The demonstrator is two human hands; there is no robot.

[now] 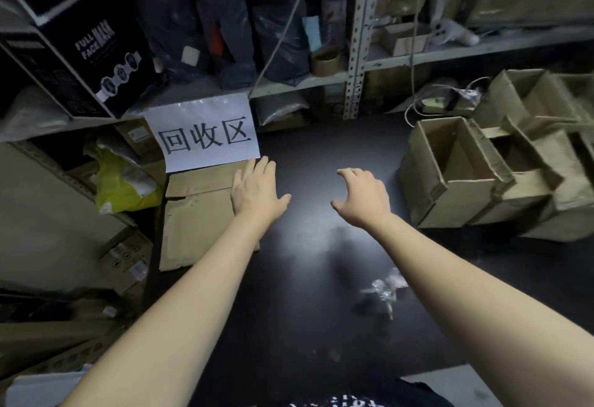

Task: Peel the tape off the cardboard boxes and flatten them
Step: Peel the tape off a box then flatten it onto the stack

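I see flattened cardboard [199,213], brown and creased, on the floor [305,155] at 9 o'clock. The left hand [255,191] rests flat on its edge, fingers straight. The right hand [360,197] hovers with loosely curled fingers, holding nothing. At 3 o'clock I count at least three open boxes [450,181], and one tape wad [385,287] at 5.

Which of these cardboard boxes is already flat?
The flattened box below the white sign, at the left hand, lies flat. The open boxes on the right stand hollow, flaps up.
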